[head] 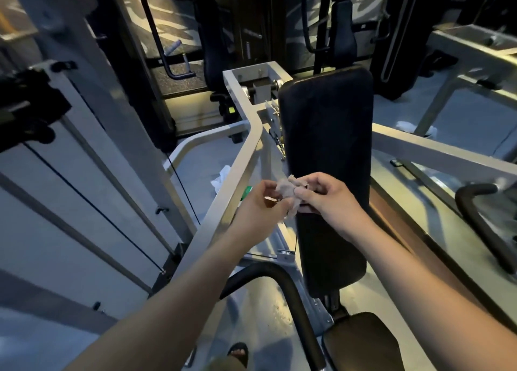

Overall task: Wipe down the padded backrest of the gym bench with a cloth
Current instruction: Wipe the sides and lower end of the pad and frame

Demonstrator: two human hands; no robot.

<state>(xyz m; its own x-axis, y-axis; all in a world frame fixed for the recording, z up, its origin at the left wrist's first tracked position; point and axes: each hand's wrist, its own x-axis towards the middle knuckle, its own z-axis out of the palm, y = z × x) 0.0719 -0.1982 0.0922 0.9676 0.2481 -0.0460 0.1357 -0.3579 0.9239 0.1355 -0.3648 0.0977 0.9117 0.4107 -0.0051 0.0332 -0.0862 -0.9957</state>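
The long black padded backrest point(326, 124) runs away from me in the middle of the view, with the black seat pad point(361, 342) at its near end. A small crumpled pale grey cloth point(288, 193) is pinched between both hands, just above the backrest's left edge at mid length. My left hand point(260, 202) grips the cloth's left side and my right hand point(327, 197) grips its right side. The cloth hangs bunched and does not lie flat on the pad.
A silver steel frame point(243, 158) flanks the bench on the left, another rail point(436, 152) on the right. Black curved handles point(279, 281) rise near me. A cable point(92, 208) crosses the left panel. A crumpled white paper point(222, 176) lies on the floor.
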